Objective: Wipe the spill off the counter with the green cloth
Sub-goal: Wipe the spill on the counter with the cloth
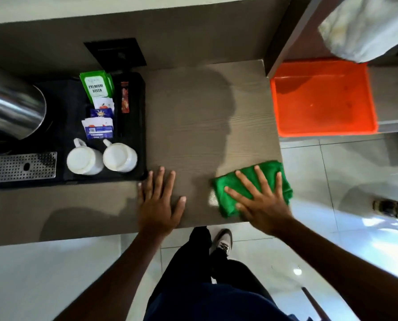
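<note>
1. Right hand (260, 200): flat, fingers spread, pressing down on the green cloth (230, 200). No grasp, palm on top.
2. Left hand (158, 202): flat on bare counter (193, 126), fingers spread, holding nothing.
3. Cloth: folded, at counter's front right corner, partly over the edge.
4. Small shiny wet patch (213, 196) just left of cloth.
5. Black tray (140, 126) at left: two white mugs (100, 158) upside down, tea sachets (97, 86). Left hand just beside tray corner.
6. Orange tray (323, 98) off right of counter.

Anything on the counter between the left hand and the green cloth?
Nothing: in the head view, only bare counter separates the left hand from the green cloth under the right hand.
</note>
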A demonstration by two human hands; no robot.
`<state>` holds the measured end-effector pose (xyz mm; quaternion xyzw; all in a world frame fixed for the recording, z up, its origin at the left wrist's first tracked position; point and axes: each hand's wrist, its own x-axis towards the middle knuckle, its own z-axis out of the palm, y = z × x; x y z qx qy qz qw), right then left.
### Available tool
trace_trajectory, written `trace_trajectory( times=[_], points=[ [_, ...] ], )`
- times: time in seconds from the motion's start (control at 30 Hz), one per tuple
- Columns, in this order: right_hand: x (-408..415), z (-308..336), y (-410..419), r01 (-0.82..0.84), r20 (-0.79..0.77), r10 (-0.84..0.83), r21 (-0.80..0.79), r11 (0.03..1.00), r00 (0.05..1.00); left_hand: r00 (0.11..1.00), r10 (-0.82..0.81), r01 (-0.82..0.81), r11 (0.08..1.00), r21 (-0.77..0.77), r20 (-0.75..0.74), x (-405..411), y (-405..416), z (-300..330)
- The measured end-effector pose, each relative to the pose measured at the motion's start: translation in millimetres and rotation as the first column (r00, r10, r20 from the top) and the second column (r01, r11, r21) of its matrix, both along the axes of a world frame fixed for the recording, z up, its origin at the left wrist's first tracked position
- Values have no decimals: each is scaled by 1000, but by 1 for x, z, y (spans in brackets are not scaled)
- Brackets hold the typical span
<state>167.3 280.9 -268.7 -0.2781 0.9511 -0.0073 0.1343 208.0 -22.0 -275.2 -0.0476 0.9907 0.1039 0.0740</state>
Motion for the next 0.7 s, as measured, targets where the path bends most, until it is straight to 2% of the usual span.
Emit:
trace_trajectory(
  times=[0.07,0.2,0.33,0.4,0.47,0.57,0.7],
  points=[
    [-39,-4,20,36,-5,-35,32,999,999,1000,-6,6,1000,-7,8,-1,3,-1],
    [-144,-7,-29,263,34,-263,-18,965,964,998,-30,27,997,-71,-47,1,5,-6],
    [-178,-4,-76,310,41,-309,-32,950,950,995,-63,56,994,-90,-75,2,2,-10],
    [-142,-5,-77,248,12,-248,-57,967,969,996,-61,55,995,-82,-69,2,1,-11],
    [-74,-10,-65,170,-23,-174,-117,979,985,996,-59,54,996,-72,-72,4,0,-12],
    [33,-11,-45,152,-22,-157,-143,978,987,997,-52,49,997,-60,-52,3,1,-8],
    [63,-1,-33,202,68,-198,-62,977,978,999,-36,36,999,-31,17,2,5,2]
  ],
)
